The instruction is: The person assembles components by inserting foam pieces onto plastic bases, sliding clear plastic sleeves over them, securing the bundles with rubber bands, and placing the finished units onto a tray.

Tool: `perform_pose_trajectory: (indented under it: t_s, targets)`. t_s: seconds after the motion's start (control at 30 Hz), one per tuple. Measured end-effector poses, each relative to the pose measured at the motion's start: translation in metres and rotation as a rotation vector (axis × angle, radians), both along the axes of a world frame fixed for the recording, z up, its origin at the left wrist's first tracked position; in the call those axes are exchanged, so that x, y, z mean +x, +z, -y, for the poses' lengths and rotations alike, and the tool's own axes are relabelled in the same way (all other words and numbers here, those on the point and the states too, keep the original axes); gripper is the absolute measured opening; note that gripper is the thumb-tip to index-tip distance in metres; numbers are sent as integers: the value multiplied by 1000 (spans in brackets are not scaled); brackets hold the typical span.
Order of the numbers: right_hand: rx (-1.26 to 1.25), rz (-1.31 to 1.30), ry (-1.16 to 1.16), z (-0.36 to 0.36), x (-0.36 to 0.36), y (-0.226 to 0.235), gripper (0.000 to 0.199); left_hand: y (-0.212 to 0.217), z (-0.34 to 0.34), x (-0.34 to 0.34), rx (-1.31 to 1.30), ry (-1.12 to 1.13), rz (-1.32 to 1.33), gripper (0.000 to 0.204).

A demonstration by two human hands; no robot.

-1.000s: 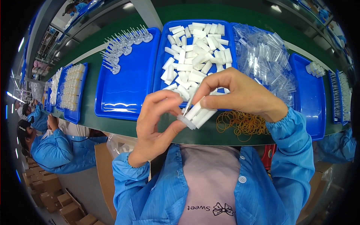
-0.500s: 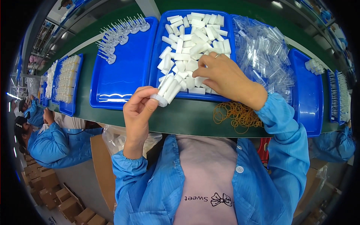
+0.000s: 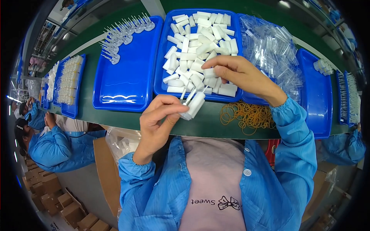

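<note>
My left hand [image 3: 158, 120] pinches a translucent plastic base with prongs [image 3: 185, 114] just in front of the middle tray. White foam pieces [image 3: 196, 103] sit on part of it, while some thin prongs stand bare. Between the thumb and fingers of my right hand [image 3: 243, 79] is another white foam piece [image 3: 209, 73], held over the tray's near right part. The blue middle tray [image 3: 158, 82] holds a loose pile of white foam pieces [image 3: 204, 38]. The two hands are apart, and the held piece does not touch the base.
In the left blue tray [image 3: 123, 86], several pronged bases [image 3: 125, 36] line the far side. Clear plastic tubes [image 3: 269, 54] fill a tray on the right. Rubber bands [image 3: 248, 117] lie at the green table's [image 3: 208, 121] near edge. A co-worker [image 3: 58, 148] sits at the left.
My left hand has moved right and slightly nearer, and the base is turned so bare prongs show. My right hand has come up from the pile with a white foam piece.
</note>
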State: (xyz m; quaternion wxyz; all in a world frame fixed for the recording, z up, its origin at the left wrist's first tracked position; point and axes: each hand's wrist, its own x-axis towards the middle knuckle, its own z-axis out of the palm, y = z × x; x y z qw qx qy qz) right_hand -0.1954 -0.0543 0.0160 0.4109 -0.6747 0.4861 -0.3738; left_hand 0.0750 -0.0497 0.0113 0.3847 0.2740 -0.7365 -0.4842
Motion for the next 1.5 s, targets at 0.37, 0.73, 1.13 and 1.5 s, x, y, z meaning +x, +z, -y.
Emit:
perform_pose_trajectory:
  t_s: [0.37,0.73,1.13,1.5]
  targets:
    - [332,325,68,2,-7,9,22,6,-2,-10,5,-52,-10,18]
    - [425,444,64,-3,6,14,21,8,-1,-12,51,-89,-2,16]
    - [134,266,81,-24,31,28,16,-9,3,-21,56,-80,-220,52]
    - [-17,33,24,-8,30,24,19,-16,-11,-8,399,13,-156,21]
